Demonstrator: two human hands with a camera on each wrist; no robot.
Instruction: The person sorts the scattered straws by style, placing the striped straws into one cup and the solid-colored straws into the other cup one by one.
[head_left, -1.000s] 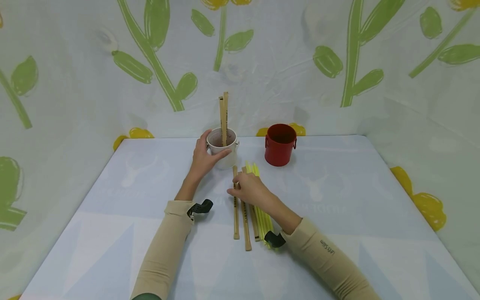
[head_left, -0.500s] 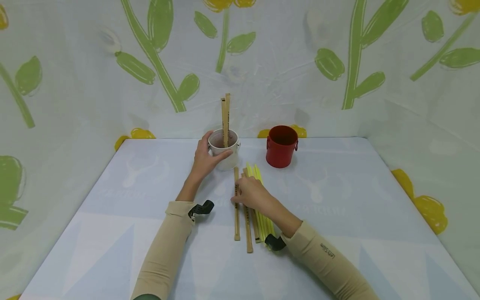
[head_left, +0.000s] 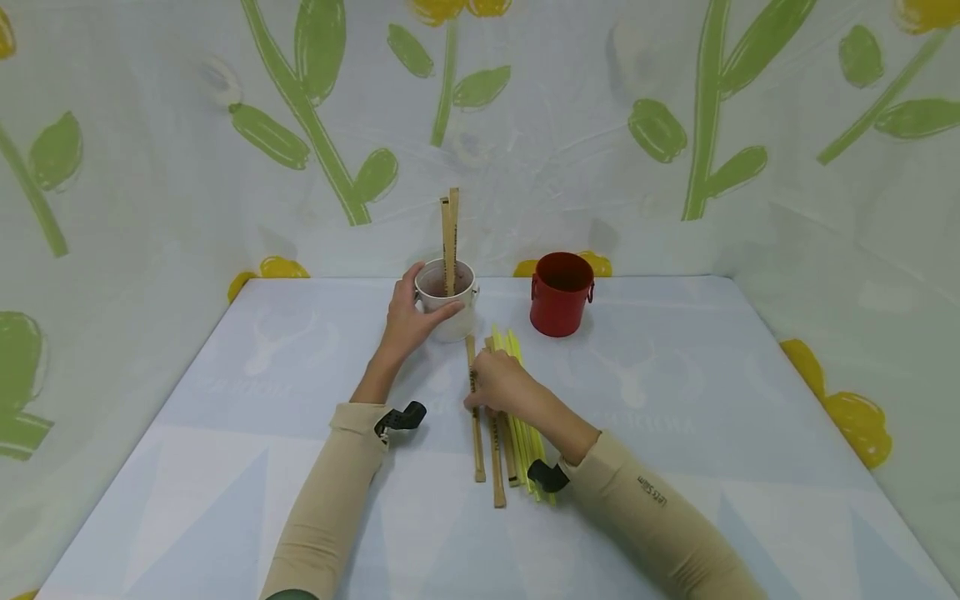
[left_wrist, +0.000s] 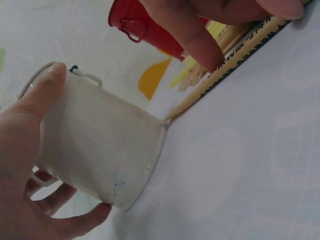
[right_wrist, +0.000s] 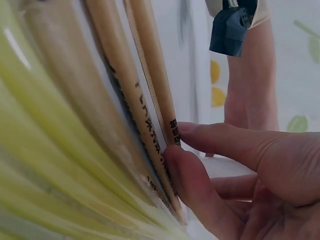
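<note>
My left hand [head_left: 406,323] holds a small white metal bucket [left_wrist: 100,140] at the back of the table, thumb and fingers spread around its side. Two brown paper-wrapped straws [head_left: 449,233] stand upright in that bucket. In front of it, my right hand [head_left: 504,385] pinches the leftmost brown paper-wrapped straw [right_wrist: 159,75] of a row between thumb and index finger. That straw lies along the table, slightly slanted. Beside it are more brown wrapped straws [head_left: 497,475] and several yellow straws [head_left: 537,454], partly hidden under the right hand.
A red bucket [head_left: 561,304] with side handles stands at the back, right of the white one. Behind the table [head_left: 675,350] hangs a pale cloth [head_left: 555,167] with printed green leaves and yellow flowers.
My right hand has moved slightly nearer and closed on the leftmost straw, whose near end has swung a little to the right. The left hand stays on the white bucket.
</note>
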